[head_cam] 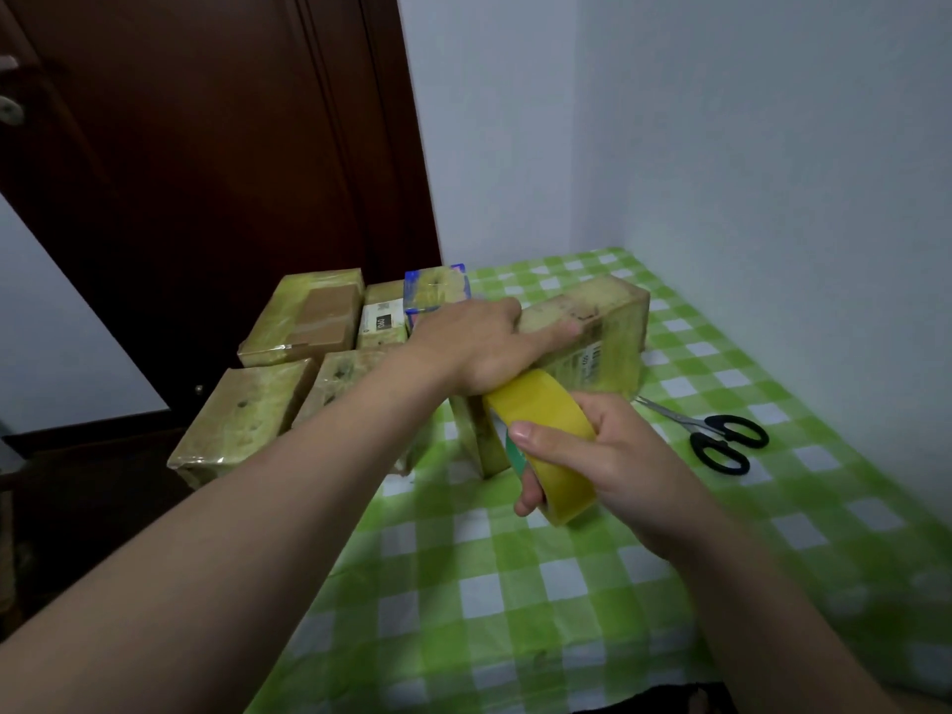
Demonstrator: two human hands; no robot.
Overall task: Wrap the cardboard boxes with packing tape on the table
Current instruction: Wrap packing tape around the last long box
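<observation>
A long cardboard box [582,327], glossy under yellowish tape, lies tilted on the green-checked desk [515,584], near end down. A yellow packing tape roll [546,435] meets that near end. Other taped boxes [242,420] cluster to its left.

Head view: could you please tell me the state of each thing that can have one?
cardboard box: tape-covered, pressed down by the left hand.
tape roll: gripped by the right hand, against the box.
scissors: closed, lying untouched on the table.
other boxes: taped over, grouped at left.
</observation>
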